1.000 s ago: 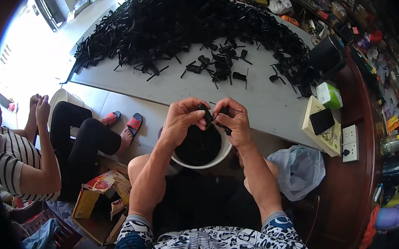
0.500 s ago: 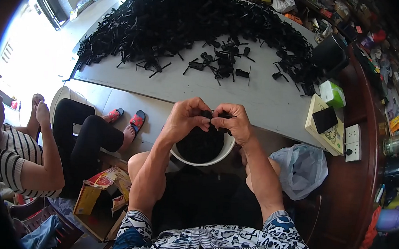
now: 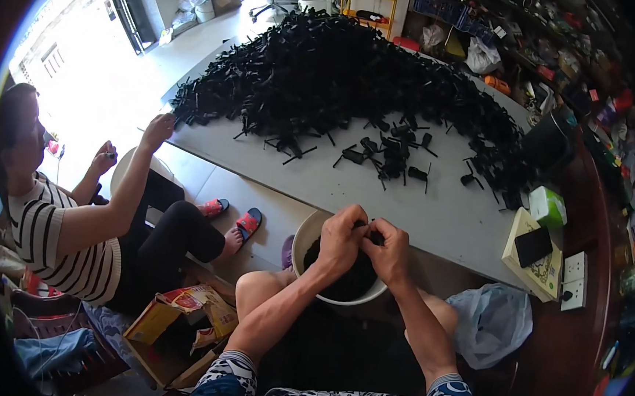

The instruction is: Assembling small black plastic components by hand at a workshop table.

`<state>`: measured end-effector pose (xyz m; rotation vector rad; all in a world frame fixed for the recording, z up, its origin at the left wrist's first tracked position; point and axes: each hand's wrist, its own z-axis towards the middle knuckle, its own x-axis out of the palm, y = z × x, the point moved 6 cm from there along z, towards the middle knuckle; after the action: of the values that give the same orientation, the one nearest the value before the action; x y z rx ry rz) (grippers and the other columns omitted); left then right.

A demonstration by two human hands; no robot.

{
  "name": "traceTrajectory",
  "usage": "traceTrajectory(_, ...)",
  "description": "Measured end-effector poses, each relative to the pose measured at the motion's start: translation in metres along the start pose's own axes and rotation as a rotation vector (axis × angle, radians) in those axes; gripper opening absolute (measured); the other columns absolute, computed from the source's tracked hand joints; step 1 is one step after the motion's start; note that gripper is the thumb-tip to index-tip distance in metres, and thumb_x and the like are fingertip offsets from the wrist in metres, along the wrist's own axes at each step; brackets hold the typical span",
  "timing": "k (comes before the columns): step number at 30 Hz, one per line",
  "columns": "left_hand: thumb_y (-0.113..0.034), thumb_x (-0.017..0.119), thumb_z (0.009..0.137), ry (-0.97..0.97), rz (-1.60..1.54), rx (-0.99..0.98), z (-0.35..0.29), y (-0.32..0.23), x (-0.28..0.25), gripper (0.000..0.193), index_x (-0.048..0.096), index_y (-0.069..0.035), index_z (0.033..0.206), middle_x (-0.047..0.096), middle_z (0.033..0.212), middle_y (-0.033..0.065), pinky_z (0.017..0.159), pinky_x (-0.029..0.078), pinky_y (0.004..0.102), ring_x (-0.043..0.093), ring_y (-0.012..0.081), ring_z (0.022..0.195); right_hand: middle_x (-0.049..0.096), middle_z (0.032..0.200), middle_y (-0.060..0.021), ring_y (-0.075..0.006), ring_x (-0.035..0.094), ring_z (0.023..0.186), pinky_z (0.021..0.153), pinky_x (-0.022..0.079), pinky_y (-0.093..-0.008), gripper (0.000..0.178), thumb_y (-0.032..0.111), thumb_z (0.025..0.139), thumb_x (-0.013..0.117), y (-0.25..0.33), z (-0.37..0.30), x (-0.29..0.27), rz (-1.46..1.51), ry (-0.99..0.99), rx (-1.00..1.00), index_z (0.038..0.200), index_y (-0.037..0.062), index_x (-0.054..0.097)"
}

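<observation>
My left hand (image 3: pixel 340 236) and my right hand (image 3: pixel 386 253) meet over a white bucket (image 3: pixel 302 242), fingers pinched together. Between them is a small black plastic part (image 3: pixel 375 238), mostly covered by the fingers, so its exact shape cannot be made out. More black pieces (image 3: pixel 352 283) fill the bucket below. On the grey table (image 3: pixel 274 187) ahead rises a large heap of black plastic parts (image 3: pixel 326 81) with thin stems. A looser cluster of the same parts (image 3: pixel 390 155) lies nearer to me.
At the left sits a co-worker (image 3: pixel 84 218), one hand (image 3: pixel 159 129) at the heap's edge. An opened carton (image 3: pixel 176 320) stands between us. To my right are a plastic bag (image 3: pixel 491 324), a box with a black phone (image 3: pixel 533 248) on it, a power socket (image 3: pixel 574 281) and a dark container (image 3: pixel 550 141).
My view has shifted, showing more of the room beyond the table. The co-worker's hands have come apart, one reaching to the heap. My hands stay together over the bucket.
</observation>
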<state>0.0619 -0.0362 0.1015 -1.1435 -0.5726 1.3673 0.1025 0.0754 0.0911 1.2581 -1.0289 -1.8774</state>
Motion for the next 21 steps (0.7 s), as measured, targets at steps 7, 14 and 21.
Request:
traceTrajectory(7,0.002,0.056,0.078,0.046,-0.199,-0.1,0.008,0.002,-0.008,0.005,0.055,0.0,0.082,0.056,0.071,0.0034,0.06,0.043,0.0262,0.053,0.0106,0.064,0.057,0.061,-0.0079,-0.018,0.053,0.054,0.052,0.04,-0.0286,0.013,0.008,0.071,0.067,0.012,0.005,-0.006,0.087,-0.077,-0.086,0.075,0.0018,0.056)
traceTrajectory(14,0.007,0.051,0.076,0.484,-0.717,-0.272,0.008,0.004,-0.005,0.03,0.053,-0.003,0.104,0.053,0.084,-0.0006,0.074,0.04,0.02,0.05,0.0073,0.081,0.057,0.065,-0.0009,-0.0082,0.052,0.056,0.053,0.039,-0.0202,0.005,0.006,0.079,0.063,-0.01,0.009,-0.013,0.884,0.208,0.337,0.08,0.0036,0.059)
traceTrajectory(21,0.002,0.063,0.074,0.59,-0.904,-0.372,0.0,0.007,-0.001,0.023,0.055,-0.002,0.095,0.056,0.08,-0.0012,0.066,0.041,0.0179,0.053,0.006,0.073,0.059,0.072,-0.0012,-0.0093,0.054,0.061,0.057,0.043,-0.0204,0.014,0.009,0.078,0.067,-0.006,0.004,0.0,0.997,0.49,0.367,0.088,0.0011,0.061)
